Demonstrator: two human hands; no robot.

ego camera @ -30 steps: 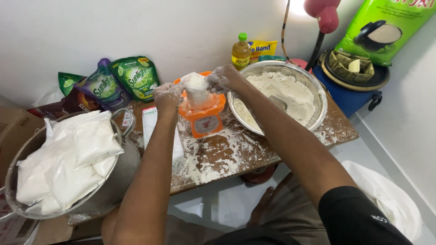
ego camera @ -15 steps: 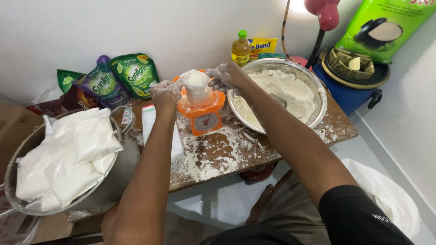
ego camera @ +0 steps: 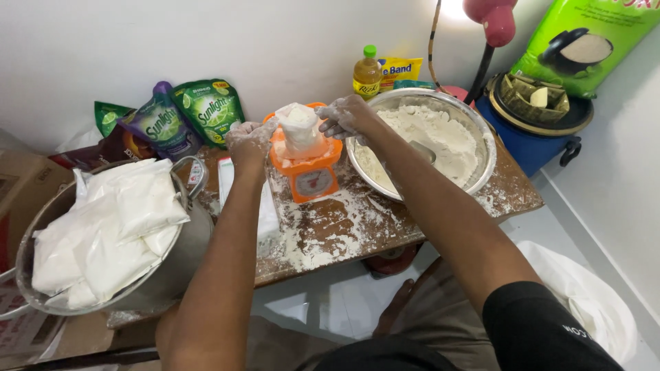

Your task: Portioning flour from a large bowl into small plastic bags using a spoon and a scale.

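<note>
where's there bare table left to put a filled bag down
One free patch: the floury front strip of the wooden table, bordered by the orange scale, the steel flour bowl and the front edge. A smaller one sits at the right corner beyond the bowl. The back is crowded with pouches and a bottle.

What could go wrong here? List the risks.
1. The small flour bag stands tall on the orange scale, with the left hand and right hand at its sides; it might tip and spill.
2. The flour-filled bowl sits near the table edge; a bump from the right arm could shift it.
3. The pot of packed bags stands close by the left elbow and could be knocked.
</note>
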